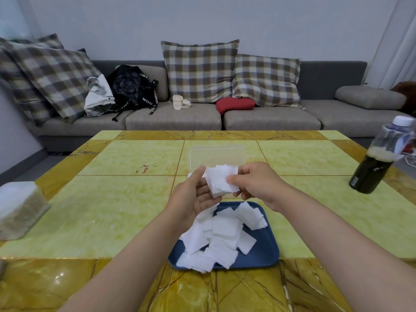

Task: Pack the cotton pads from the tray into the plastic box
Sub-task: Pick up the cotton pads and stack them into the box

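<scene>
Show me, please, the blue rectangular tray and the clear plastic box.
blue rectangular tray (263,255): head view, bare floor, right side
clear plastic box (216,154): head view, upright clear panel

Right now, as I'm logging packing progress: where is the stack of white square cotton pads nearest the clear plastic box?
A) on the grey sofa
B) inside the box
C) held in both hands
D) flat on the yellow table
C: the left hand and right hand both grip the stack of white square cotton pads in the air, short of the clear plastic box.
</scene>
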Demonstrator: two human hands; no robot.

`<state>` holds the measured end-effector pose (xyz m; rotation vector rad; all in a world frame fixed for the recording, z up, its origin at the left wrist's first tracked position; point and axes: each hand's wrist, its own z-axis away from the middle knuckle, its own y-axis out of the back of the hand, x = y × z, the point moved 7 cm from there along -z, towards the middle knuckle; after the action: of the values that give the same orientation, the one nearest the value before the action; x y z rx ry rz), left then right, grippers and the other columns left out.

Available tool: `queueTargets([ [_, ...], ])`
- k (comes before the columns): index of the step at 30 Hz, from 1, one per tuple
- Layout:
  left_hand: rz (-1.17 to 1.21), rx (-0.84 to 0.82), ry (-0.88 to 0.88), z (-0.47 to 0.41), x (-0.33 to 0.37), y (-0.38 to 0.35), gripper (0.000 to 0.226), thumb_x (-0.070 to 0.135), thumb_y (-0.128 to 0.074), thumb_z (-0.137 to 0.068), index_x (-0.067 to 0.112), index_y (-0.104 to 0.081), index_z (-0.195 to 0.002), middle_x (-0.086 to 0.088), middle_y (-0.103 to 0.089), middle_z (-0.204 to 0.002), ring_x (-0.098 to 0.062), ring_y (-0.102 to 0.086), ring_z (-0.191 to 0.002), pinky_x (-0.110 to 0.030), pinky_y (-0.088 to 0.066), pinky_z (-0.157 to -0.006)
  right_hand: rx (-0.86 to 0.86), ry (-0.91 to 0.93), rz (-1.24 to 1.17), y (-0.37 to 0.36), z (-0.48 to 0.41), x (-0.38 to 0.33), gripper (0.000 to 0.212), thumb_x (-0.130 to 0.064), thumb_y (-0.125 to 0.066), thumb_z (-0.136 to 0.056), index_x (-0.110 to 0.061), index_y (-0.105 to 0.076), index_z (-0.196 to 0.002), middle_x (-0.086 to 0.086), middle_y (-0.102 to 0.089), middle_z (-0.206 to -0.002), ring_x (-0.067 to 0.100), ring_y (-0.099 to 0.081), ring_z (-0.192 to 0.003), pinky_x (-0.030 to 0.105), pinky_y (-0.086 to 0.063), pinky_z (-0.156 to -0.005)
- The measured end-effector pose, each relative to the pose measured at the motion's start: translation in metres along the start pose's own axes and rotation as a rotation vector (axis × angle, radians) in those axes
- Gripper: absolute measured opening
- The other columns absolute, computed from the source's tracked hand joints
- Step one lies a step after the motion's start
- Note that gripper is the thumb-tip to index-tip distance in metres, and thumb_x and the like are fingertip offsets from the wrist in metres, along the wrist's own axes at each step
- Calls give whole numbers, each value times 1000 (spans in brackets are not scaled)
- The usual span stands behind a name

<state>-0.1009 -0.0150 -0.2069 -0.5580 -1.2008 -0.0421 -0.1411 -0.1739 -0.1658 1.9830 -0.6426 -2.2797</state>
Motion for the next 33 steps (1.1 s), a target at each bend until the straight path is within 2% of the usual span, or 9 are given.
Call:
queueTargets([
  [5, -86, 80, -67, -2, 3, 8, 20, 16, -65, -96, -2, -73, -102, -14, -79, -94, -20, -77, -82, -28, -63, -75, 57, 6, 38, 2, 2, -2, 14, -16, -72, -90, -10, -73, -77, 9, -74, -78, 18, -68, -57, 25, -46, -45],
  [10, -127, 173, -76, -6, 4, 23, 20, 17, -69, -94, -2, -74, -99, -14, -78, -93, -21, -77, -79, -34, -63, -81, 94, 90, 58, 11, 4, -14, 20, -17, -68, -95, -3, -71, -80, 6, -74, -86, 18, -69, -60, 28, -47, -50],
  [13, -214, 120, -67, -7, 4, 21, 21, 16, -69, -93, -2, -74, -101, -16, -78, -97, -27, -77, -89, -33, -63, -78, -99, 141, 141, 4, 12, -23, 17, -16, -68, -96, -4, -72, -84, -2, -71, -67, 16, -67, -58, 26, -44, -50],
  [15, -256, 72, -53, -6, 3, 17, 19, 14, -67, -93, -1, -75, -102, -16, -78, -97, -28, -77, -89, -31, -62, -74, -157, 144, 228, -1, 14, -23, 15, -17, -71, -93, -4, -74, -87, 1, -69, -64, 14, -66, -55, 24, -42, -48],
  [20, -282, -11, -39, -2, 3, 7, 20, 13, -61, -96, 0, -74, -105, -15, -78, -97, -26, -77, -86, -33, -61, -77, -76, 128, 348, 5, 9, -21, 19, -25, -80, -85, -7, -75, -80, 10, -67, -59, 13, -57, -48, 20, -40, -47],
  [24, -218, -72, -13, 1, 3, 0, 30, 28, -60, -99, 2, -72, -110, -14, -78, -98, -28, -77, -90, -38, -61, -82, -39, 118, 405, 6, 7, -20, 20, -26, -81, -83, -7, -76, -79, 11, -68, -58, 14, -56, -47, 26, -45, -54],
  [26, -239, -88, -15, 2, 4, -2, 36, 35, -67, -94, 3, -73, -109, -13, -79, -98, -27, -77, -92, -40, -60, -85, -8, 127, 431, 5, 6, -21, 19, -25, -81, -81, -7, -76, -79, 12, -71, -62, 13, -59, -46, 30, -50, -58],
  [29, -302, -72, -31, 0, 4, 1, 33, 22, -76, -88, -4, -72, -108, -17, -77, -102, -28, -76, -93, -35, -61, -84, 52, 138, 412, 6, 5, -21, 25, -31, -84, -79, -11, -72, -88, 5, -72, -71, 13, -64, -51, 35, -55, -63],
  [33, -214, -57, -11, -5, 3, 3, 21, 12, -68, -93, -1, -72, -109, -17, -77, -106, -28, -75, -98, -34, -60, -85, 6, -36, 206, 4, 2, -4, 45, -49, -75, -84, -20, -60, -114, -2, -68, -108, 16, -71, -78, 28, -51, -60],
])
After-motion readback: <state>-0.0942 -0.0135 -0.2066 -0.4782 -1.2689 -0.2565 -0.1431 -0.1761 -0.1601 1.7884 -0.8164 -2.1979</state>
